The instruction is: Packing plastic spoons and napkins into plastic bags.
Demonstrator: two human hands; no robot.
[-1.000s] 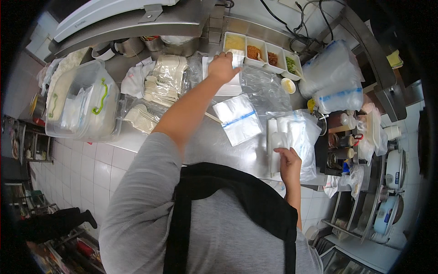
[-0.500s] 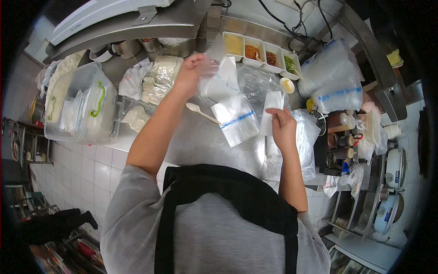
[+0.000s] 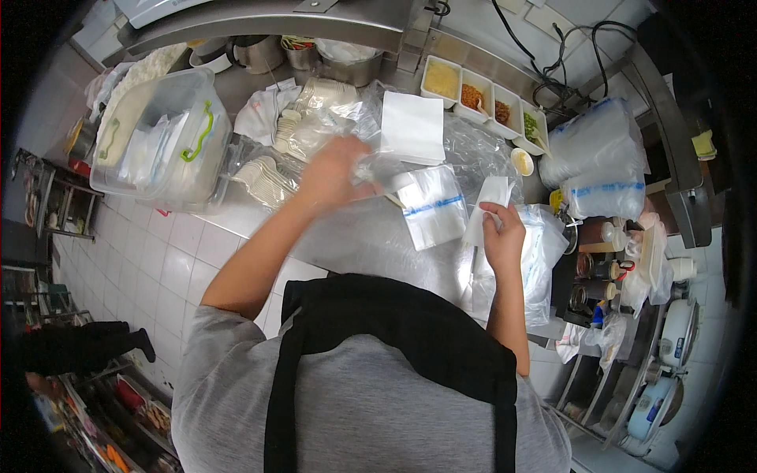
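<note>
My left hand (image 3: 335, 172), smeared by motion, is over the steel counter's middle, closed on a small clear plastic bag (image 3: 380, 172). The cream spoon's handle end (image 3: 393, 200) shows just past it; the rest is hidden. My right hand (image 3: 503, 233) pinches a folded white napkin (image 3: 492, 203) between thumb and fingers. Between the hands lies a stack of clear bags with a blue stripe (image 3: 438, 221). Behind it sits a stack of white napkins (image 3: 412, 126).
Bundled spoons (image 3: 264, 180) and a clear lidded bin (image 3: 154, 158) stand left. White topping trays (image 3: 475, 96) line the back, near a small cup (image 3: 521, 162). Bagged plastic packs (image 3: 587, 158) and bottles (image 3: 597, 266) crowd the right. A metal shelf (image 3: 331, 22) overhangs the back.
My left hand has come nearer and down from the napkin stack, bringing the clear bag over the spoon. My right hand keeps its napkin, now slightly tilted. The whole view has shifted a little.
</note>
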